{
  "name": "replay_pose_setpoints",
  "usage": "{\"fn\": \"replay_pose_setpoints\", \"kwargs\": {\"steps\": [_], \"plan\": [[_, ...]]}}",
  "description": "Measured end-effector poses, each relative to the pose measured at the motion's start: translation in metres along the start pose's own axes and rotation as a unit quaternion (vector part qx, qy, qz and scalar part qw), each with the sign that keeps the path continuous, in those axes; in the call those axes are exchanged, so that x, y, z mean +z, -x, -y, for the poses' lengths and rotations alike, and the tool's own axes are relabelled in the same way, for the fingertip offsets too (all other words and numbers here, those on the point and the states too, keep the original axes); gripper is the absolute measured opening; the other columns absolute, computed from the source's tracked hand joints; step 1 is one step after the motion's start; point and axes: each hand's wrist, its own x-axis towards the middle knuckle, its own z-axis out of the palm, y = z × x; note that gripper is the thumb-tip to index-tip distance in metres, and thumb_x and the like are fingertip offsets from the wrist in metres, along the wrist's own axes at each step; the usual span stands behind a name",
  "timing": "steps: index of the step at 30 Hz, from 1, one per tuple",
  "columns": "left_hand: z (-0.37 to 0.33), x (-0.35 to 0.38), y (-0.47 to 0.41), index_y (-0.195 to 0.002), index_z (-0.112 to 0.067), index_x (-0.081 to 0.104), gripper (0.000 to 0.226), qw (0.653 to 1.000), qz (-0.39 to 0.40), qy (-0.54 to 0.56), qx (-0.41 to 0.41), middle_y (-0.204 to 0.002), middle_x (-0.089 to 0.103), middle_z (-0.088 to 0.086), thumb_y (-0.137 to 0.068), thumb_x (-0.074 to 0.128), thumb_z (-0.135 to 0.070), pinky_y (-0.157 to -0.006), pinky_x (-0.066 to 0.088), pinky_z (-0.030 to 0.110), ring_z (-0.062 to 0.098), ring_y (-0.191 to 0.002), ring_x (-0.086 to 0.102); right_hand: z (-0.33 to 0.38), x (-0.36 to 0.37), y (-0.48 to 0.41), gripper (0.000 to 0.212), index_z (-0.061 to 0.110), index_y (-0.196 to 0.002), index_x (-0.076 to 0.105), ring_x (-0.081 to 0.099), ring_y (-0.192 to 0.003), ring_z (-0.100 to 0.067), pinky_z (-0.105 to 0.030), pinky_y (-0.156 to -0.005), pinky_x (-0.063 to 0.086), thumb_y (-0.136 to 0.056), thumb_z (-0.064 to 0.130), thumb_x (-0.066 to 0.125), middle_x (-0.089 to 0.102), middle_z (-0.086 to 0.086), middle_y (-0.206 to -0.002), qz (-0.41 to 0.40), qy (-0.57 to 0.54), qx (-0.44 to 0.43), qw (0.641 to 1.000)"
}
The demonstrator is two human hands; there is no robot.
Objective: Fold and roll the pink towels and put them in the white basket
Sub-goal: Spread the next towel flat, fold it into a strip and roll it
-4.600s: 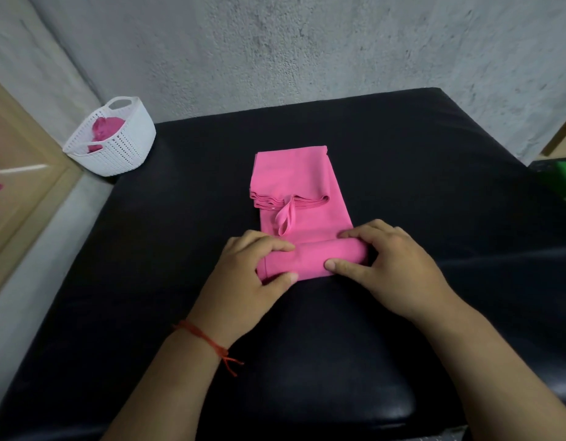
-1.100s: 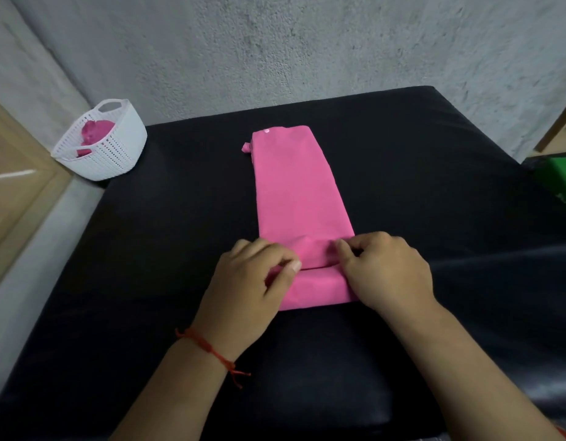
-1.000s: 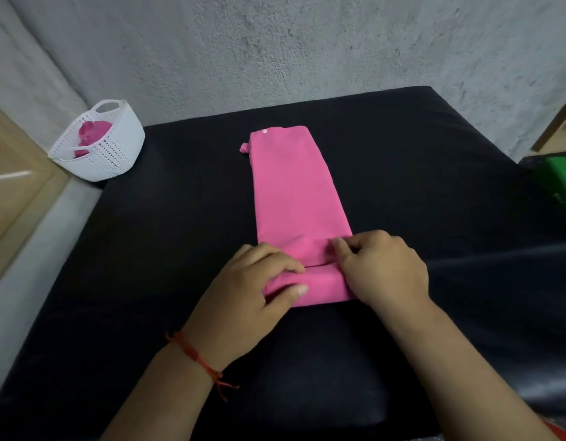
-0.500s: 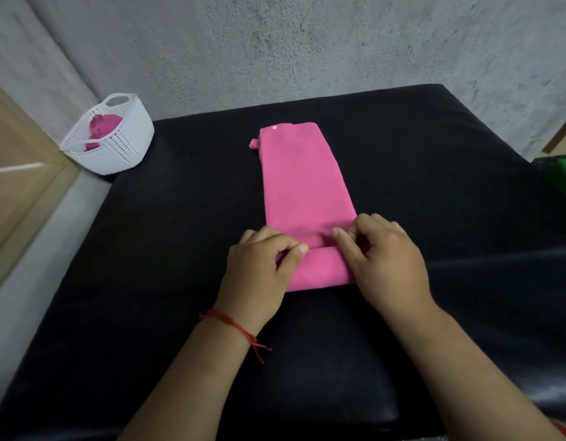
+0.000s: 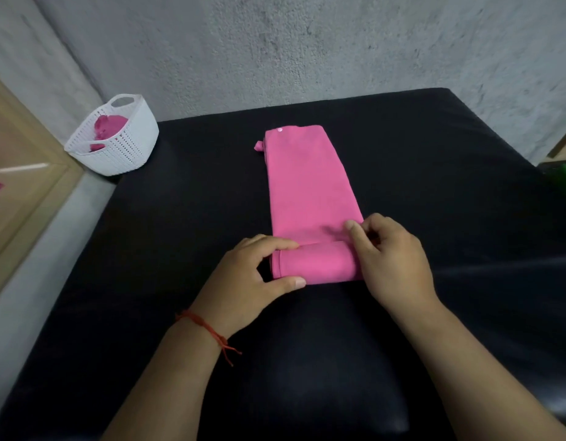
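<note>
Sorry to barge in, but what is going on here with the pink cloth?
A person is rolling a pink towel on the black padded surface. It lies folded in a long strip, with only the near end rolled so far. The left hand grips the roll's left end and the right hand pinches its right end. The white basket, at the far left, holds other pink towels.

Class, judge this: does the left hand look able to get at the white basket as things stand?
Probably yes: only bare black cushion lies between left hand and white basket, though the hand is busy gripping the pink towel.
</note>
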Motion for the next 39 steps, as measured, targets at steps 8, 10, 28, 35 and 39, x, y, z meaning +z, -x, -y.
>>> {"fn": "replay_pose_setpoints", "kwargs": {"steps": [8, 10, 28, 35, 39], "plan": [[0.006, 0.010, -0.015, -0.122, -0.048, 0.054, 0.050, 0.996, -0.017, 0.002, -0.088, -0.112, 0.061, -0.014, -0.086, 0.051, -0.082, -0.096, 0.053, 0.041, 0.011, -0.108, 0.060, -0.010, -0.009, -0.001, 0.035, 0.033, -0.110, 0.066, 0.056, -0.097, -0.012, -0.030, -0.082, 0.043, -0.105, 0.059, 0.042, 0.055, 0.018, -0.100, 0.021, 0.010, -0.056, 0.998], [0.003, 0.013, -0.016, -0.124, -0.046, 0.053, 0.053, 0.995, -0.028, -0.012, -0.094, -0.107, 0.060, -0.011, -0.089, 0.040, -0.084, -0.095, 0.053, 0.045, 0.016, -0.105, 0.060, -0.007, -0.004, -0.003, 0.037, 0.031, -0.107, 0.063, 0.057, -0.094, -0.012, -0.030, -0.079, 0.042, -0.104, 0.061, 0.042, 0.056, 0.016, -0.098, 0.008, 0.008, -0.048, 0.999], [-0.012, 0.010, 0.002, -0.117, -0.040, 0.060, 0.027, 0.997, -0.070, -0.030, 0.002, -0.114, 0.054, -0.025, -0.095, 0.061, -0.055, -0.090, 0.046, 0.022, 0.002, -0.111, 0.053, 0.004, -0.008, -0.013, 0.052, 0.028, -0.082, 0.065, 0.055, -0.067, -0.014, -0.036, -0.063, 0.043, -0.103, 0.063, 0.033, 0.062, 0.010, -0.074, 0.046, 0.144, 0.090, 0.984], [0.002, -0.002, 0.004, -0.125, -0.054, 0.055, 0.053, 0.997, -0.007, 0.021, -0.077, -0.125, 0.059, -0.027, -0.079, 0.079, -0.060, -0.096, 0.043, 0.019, -0.012, -0.117, 0.052, 0.001, -0.006, -0.006, 0.040, 0.032, -0.088, 0.050, 0.056, -0.076, -0.004, -0.033, -0.063, 0.043, -0.102, 0.068, 0.039, 0.059, 0.014, -0.086, -0.017, 0.059, 0.032, 0.998], [0.000, -0.003, -0.010, -0.123, -0.052, 0.063, 0.036, 0.994, -0.029, 0.041, -0.099, -0.115, 0.058, -0.026, -0.089, 0.065, -0.062, -0.091, 0.038, 0.012, -0.010, -0.112, 0.051, -0.004, -0.008, -0.006, 0.031, 0.036, -0.102, 0.056, 0.056, -0.092, 0.000, -0.024, -0.073, 0.043, -0.104, 0.063, 0.042, 0.057, 0.019, -0.100, -0.004, -0.003, -0.022, 1.000]]}}
